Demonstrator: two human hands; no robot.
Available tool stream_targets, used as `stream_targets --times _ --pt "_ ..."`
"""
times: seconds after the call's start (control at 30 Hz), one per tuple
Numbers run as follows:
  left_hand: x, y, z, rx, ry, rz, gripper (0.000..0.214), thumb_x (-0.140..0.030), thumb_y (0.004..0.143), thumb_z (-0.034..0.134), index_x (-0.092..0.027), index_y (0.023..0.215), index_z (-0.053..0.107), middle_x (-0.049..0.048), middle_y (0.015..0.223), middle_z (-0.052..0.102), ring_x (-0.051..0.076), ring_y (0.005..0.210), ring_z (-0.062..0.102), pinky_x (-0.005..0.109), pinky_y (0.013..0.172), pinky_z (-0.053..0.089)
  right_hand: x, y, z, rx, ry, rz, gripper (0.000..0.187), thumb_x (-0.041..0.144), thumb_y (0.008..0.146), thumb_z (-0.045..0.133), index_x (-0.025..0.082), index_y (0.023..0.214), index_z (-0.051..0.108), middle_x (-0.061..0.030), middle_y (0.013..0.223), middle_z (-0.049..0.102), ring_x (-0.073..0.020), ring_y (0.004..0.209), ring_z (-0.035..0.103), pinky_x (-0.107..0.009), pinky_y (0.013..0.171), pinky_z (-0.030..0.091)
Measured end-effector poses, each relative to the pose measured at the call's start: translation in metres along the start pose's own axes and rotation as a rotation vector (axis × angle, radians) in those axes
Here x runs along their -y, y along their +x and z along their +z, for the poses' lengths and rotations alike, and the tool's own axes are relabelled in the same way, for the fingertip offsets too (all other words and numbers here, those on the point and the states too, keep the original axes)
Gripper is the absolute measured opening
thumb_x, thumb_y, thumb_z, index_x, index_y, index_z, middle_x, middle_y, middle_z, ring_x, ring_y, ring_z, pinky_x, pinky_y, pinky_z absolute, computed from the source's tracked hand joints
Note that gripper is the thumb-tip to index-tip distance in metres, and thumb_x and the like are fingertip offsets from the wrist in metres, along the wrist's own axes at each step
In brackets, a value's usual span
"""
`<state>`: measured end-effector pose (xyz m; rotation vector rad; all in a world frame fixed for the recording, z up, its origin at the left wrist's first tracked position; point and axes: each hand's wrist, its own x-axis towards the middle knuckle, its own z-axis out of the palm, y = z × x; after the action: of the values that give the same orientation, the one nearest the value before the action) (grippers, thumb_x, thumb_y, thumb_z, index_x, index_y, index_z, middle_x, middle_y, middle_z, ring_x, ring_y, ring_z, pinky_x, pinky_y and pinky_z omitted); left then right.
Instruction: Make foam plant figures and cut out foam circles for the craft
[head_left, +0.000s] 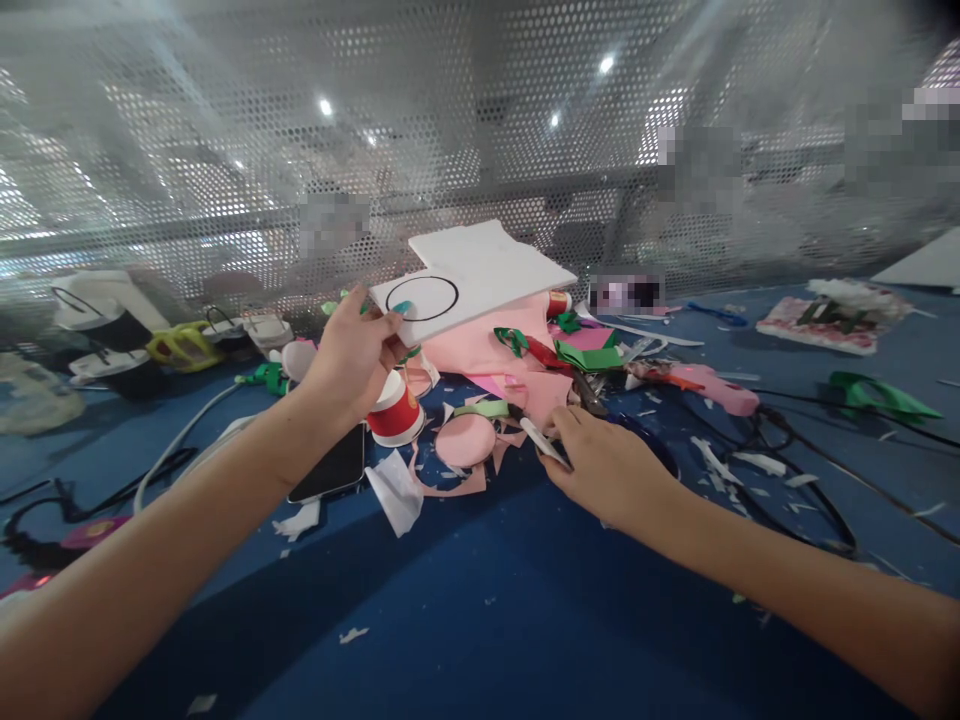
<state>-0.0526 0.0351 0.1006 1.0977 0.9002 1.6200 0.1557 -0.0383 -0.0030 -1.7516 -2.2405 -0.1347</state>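
A white foam board (480, 285) with a black circle drawn near its left corner is held up in my left hand (358, 345), its thumb on top beside the circle. My right hand (592, 455) is lower down over the table, its fingers closed on a slim white object (545, 446) whose kind I cannot make out. Just left of that hand lies a pink paper disc (465, 441), with a pink cut-out scrap (454, 485) around its lower edge. A red and white paper cup (395, 410) stands under my left wrist.
Pink sheets and green scraps (589, 356) are heaped behind my right hand. A pink glue gun (712, 388) with a cord lies at right. At left are a phone (330, 470), lidded cups (120, 340) and yellow tape (184, 345). Behind stands a perforated metal screen (465, 130).
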Motion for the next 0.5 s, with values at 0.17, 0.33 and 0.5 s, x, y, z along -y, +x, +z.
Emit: stream_targets --times 0.17,0.33,0.5 --pt "-0.002 -0.004 0.003 -0.014 0.006 0.02 0.035 0.008 0.076 0.045 -0.02 0.095 0.054 -0.0017 0.074 0.06 0.011 0.069 0.06 0.029 0.074 0.054 0.0 0.004 -0.006 0.041 0.042 0.047 0.017 0.023 0.083 0.049 0.017 0.098 0.052 -0.0079 0.086 0.066 -0.0243 0.074 0.064 -0.032 0.057 0.038" --pt "0.003 -0.004 0.002 -0.066 -0.02 -0.038 0.052 0.009 0.077 0.044 -0.019 0.12 0.05 -0.0001 0.079 0.063 0.01 0.067 0.061 0.028 0.074 0.054 -0.002 0.005 -0.009 0.047 -0.002 0.099 0.024 0.022 0.08 0.047 0.013 0.102 0.049 -0.0106 0.082 0.066 -0.0253 0.065 0.063 -0.031 0.049 0.028" --pt "0.01 -0.007 0.003 -0.056 -0.052 -0.034 0.066 0.009 0.077 0.045 -0.023 0.134 0.042 -0.0024 0.075 0.062 0.008 0.065 0.06 0.022 0.07 0.055 -0.016 0.013 -0.013 0.023 0.03 0.172 0.024 0.027 0.078 0.051 0.014 0.098 0.05 -0.0098 0.076 0.064 -0.0257 0.068 0.063 -0.03 0.051 0.031"
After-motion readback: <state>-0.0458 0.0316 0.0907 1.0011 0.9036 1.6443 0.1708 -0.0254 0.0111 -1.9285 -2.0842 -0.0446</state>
